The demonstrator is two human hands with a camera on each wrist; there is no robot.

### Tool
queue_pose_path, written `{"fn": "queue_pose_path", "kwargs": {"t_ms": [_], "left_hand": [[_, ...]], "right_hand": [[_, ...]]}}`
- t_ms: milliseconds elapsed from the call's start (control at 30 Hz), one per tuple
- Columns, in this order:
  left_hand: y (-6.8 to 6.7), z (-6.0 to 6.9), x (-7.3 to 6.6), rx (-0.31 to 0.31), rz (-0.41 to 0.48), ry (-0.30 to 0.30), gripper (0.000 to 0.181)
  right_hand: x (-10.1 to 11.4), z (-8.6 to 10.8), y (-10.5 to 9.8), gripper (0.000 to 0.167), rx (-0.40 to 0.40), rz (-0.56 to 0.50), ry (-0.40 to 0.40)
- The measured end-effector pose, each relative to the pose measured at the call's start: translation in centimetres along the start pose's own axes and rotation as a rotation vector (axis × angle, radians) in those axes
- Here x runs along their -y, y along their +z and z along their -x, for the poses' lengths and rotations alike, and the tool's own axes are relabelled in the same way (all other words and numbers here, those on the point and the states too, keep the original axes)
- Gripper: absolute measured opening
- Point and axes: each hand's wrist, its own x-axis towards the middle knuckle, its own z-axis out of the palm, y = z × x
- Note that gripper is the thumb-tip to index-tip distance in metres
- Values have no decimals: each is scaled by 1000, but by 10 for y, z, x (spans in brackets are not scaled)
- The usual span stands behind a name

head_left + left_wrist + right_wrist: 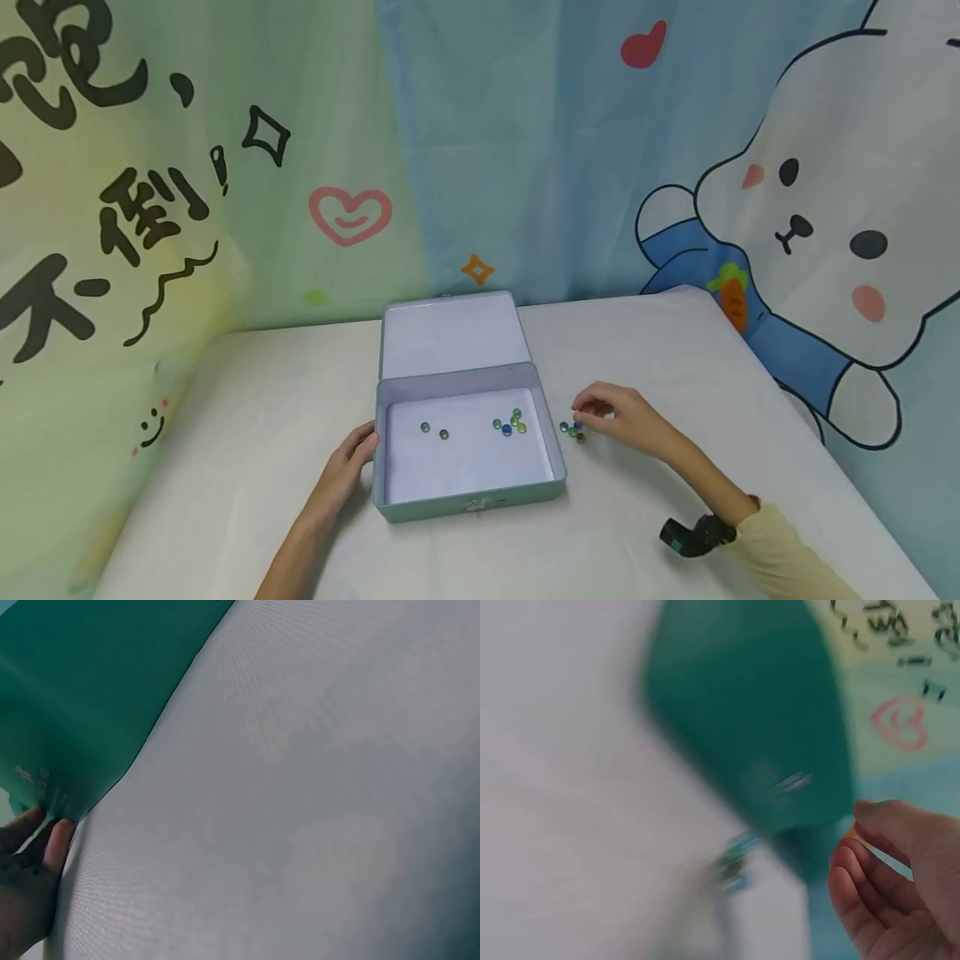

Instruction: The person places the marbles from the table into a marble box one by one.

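Note:
A shallow green metal box lies open, its lid hinged back. Inside, a pale marble and a brownish marble lie apart, left of a group of green, yellow and blue marbles. My left hand touches the box's left wall with its fingers. Outside the right wall, several marbles sit together on the cloth, blurred in the right wrist view. My right hand hovers over them with fingers bent. In the right wrist view, a gap between its thumb and forefinger shows no marble.
White cloth covers the table. A printed curtain hangs behind it, and the raised lid stands close to that back edge. A dark device is strapped at my right wrist, near the yellow sleeve.

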Motion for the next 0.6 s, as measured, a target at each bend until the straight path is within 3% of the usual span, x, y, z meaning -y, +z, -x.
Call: {"fn": "queue_pose_path", "kwargs": {"t_ms": [133, 300, 467, 600], "left_hand": [[-4, 2, 1, 3, -6, -6, 55], [-8, 3, 1, 6, -6, -9, 56], [-6, 3, 2, 18, -1, -16, 57], [-3, 3, 2, 18, 3, -25, 57]], "right_hand": [[-23, 20, 18, 11, -55, -19, 37], [-31, 24, 34, 14, -115, 9, 12], [-33, 22, 43, 17, -109, 35, 1], [-33, 23, 44, 16, -95, 63, 36]]}}
